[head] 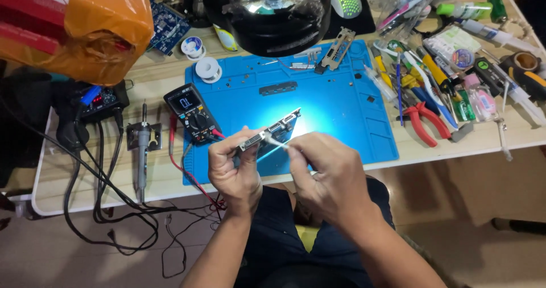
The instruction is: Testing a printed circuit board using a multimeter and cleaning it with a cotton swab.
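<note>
Circuit card [277, 130] gripped in left hand [234, 171]; right hand [326, 177] pinches a swab [277, 142]; orange bag [85, 29] sits far-left on tabletop [165, 174]

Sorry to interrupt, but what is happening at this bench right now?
A seated person holds a small circuit board edge-up in the left hand above a blue work mat. The right hand touches a thin white stick to the board's connector end. A multimeter lies on the mat's left edge.
</note>
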